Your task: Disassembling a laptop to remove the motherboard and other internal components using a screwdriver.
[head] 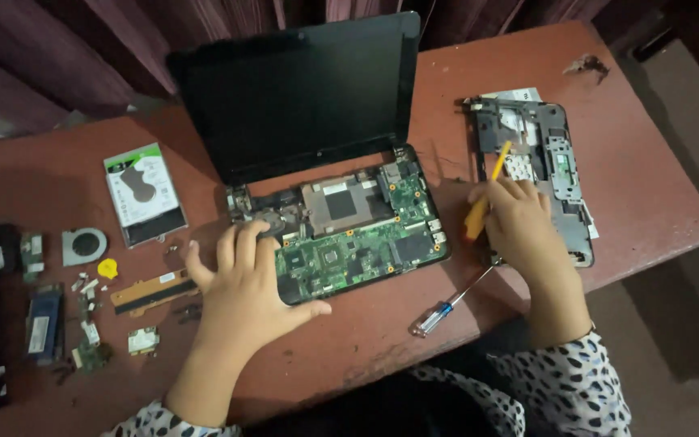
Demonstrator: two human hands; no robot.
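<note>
Red-brown table, maroon curtains behind.

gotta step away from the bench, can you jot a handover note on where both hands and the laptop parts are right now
Left hand: flat on the opened laptop, over the left end of its bare green board; holds nothing.
Right hand: gripping a yellow pry tool, its tip over the removed grey cover at the right.
Done: the cover is off; the hard drive, fan, a yellow pick and small boards lie left of the laptop.
Left: the board sits in the base and the screen is attached.
A blue-handled screwdriver lies near the table's front edge.
</note>
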